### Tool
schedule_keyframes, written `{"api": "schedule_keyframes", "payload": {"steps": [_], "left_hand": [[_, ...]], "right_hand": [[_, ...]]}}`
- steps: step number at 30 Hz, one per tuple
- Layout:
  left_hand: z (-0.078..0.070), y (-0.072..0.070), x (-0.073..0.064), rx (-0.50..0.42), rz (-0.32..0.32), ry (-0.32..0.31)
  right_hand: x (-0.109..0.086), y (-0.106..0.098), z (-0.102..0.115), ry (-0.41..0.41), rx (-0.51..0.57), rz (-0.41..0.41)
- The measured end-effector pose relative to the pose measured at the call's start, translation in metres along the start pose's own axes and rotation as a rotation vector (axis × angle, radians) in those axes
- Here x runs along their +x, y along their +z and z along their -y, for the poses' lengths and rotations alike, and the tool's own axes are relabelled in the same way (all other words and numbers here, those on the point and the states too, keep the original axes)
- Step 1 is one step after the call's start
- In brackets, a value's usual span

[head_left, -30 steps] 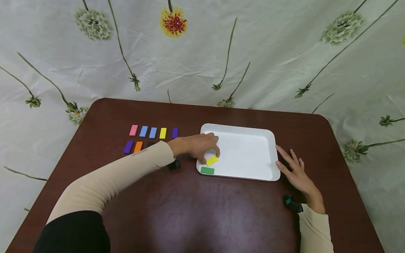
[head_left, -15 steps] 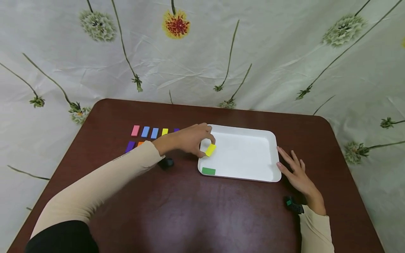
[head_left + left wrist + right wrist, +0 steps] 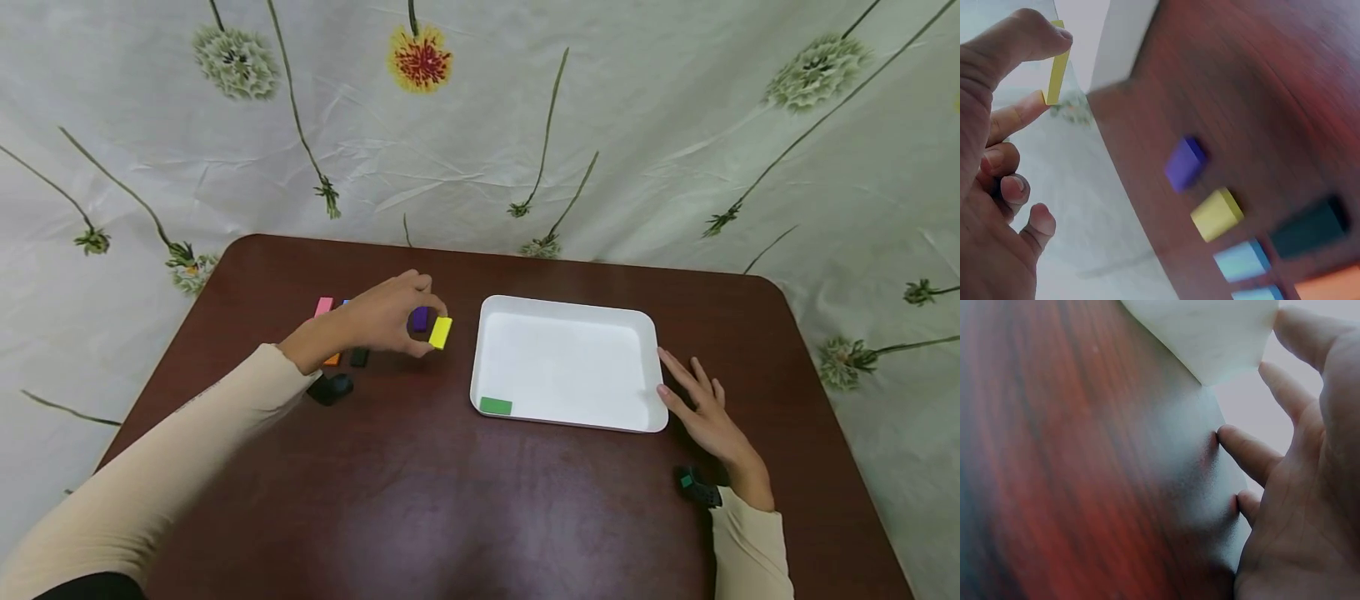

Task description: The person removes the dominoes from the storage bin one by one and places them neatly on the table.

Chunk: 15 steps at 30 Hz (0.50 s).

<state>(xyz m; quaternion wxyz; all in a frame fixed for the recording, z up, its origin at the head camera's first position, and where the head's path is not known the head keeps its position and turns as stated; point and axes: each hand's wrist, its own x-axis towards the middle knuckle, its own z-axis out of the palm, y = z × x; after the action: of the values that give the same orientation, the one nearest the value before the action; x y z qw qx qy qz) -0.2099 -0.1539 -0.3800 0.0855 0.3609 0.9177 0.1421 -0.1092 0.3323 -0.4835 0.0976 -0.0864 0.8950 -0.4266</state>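
Observation:
Between thumb and index finger my left hand (image 3: 382, 317) pinches a yellow block (image 3: 441, 333), held above the table left of the white tray (image 3: 570, 307). The left wrist view shows this yellow block (image 3: 1057, 72) edge-on, the other fingers curled loosely below. Flat in the tray's near left corner lies a green block (image 3: 496, 406). My right hand (image 3: 701, 408) rests at the tray's right side, fingers spread, thumb and index fingertips touching its rim. In the right wrist view the tray's outer wall (image 3: 1216, 337) meets these fingertips.
Beneath and behind the left hand, blocks stand in rows, partly hidden: purple (image 3: 1186, 164), another yellow (image 3: 1217, 214), light blue (image 3: 1241, 261), dark green (image 3: 1310, 228), orange (image 3: 1332, 286) and pink (image 3: 324, 306). A floral cloth (image 3: 480, 125) hangs behind the brown table (image 3: 487, 508).
My left hand has lifted the yellow block out of the tray and carried it left, over near the block rows. The green block stays in the tray. My right hand has not moved.

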Motion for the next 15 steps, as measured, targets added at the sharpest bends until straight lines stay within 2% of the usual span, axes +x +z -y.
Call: {"api": "schedule_keyframes", "payload": {"steps": [5, 8, 15], "left_hand": [[0.023, -0.003, -0.026, 0.035, 0.002, -0.102], [0.035, 0.000, -0.037, 0.037, 0.020, -0.157], [0.054, 0.025, -0.053, 0.009, 0.049, -0.210]], "right_hand": [[0.000, 0.001, 0.001, -0.004, -0.001, 0.004], [0.000, 0.001, 0.002, -0.005, -0.004, 0.002], [0.001, 0.000, 0.003, -0.007, -0.008, -0.005]]}}
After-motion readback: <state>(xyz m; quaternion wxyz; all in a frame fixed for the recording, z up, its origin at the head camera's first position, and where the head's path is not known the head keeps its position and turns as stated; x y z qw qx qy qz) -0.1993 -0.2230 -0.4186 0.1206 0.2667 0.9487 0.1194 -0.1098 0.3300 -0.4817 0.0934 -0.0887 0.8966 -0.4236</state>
